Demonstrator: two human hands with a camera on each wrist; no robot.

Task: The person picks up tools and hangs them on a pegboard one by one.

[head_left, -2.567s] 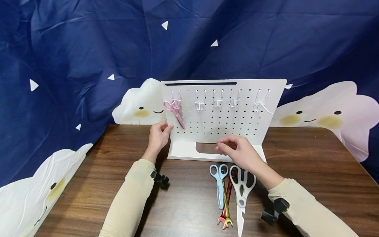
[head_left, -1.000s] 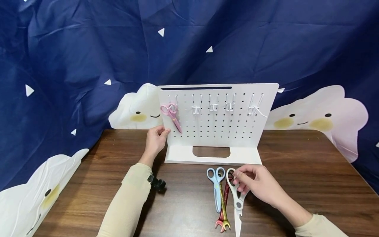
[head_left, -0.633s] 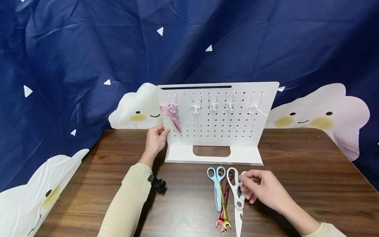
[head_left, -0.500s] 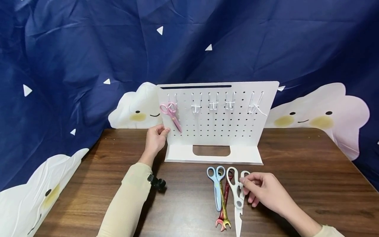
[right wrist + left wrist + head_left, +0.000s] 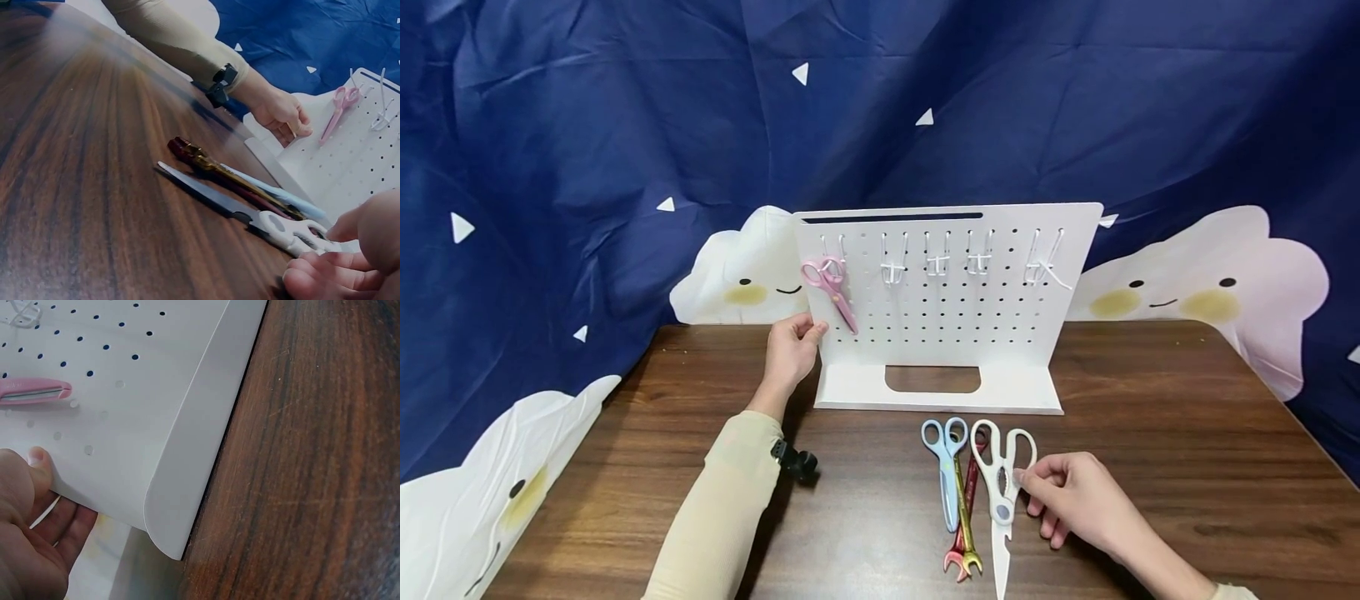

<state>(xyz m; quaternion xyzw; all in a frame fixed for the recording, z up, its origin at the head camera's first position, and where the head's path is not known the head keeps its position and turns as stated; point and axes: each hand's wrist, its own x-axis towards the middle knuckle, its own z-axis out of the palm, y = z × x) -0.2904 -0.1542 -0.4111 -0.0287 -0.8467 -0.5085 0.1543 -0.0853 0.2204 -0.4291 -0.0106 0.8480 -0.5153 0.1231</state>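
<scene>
My left hand (image 5: 792, 348) pinches the left edge of a white pegboard (image 5: 955, 354), thumb on the front face and fingers behind, as the left wrist view shows. Pink scissors (image 5: 835, 292) hang on the board's leftmost hook. My right hand (image 5: 1078, 498) is at a pair of white kitchen shears (image 5: 1002, 510) lying on the table. Its thumb and curled forefinger pinch the right handle loop, and the remaining fingers bend beneath. Left of the shears lie light blue scissors (image 5: 950, 487), a gold wrench (image 5: 964, 525) and a red wrench (image 5: 955, 557), partly overlapping.
Several white wire hooks (image 5: 937, 262) stick out from the board's upper part, the rightmost (image 5: 1043, 267) one crooked. The board's base (image 5: 853, 390) sits on a brown wooden table (image 5: 1157, 417). A blue curtain (image 5: 865, 125) with clouds hangs behind.
My right hand has moved from in front of the board down to the shears, then slid from over their handles to the right loop. The left hand keeps its grip on the board.
</scene>
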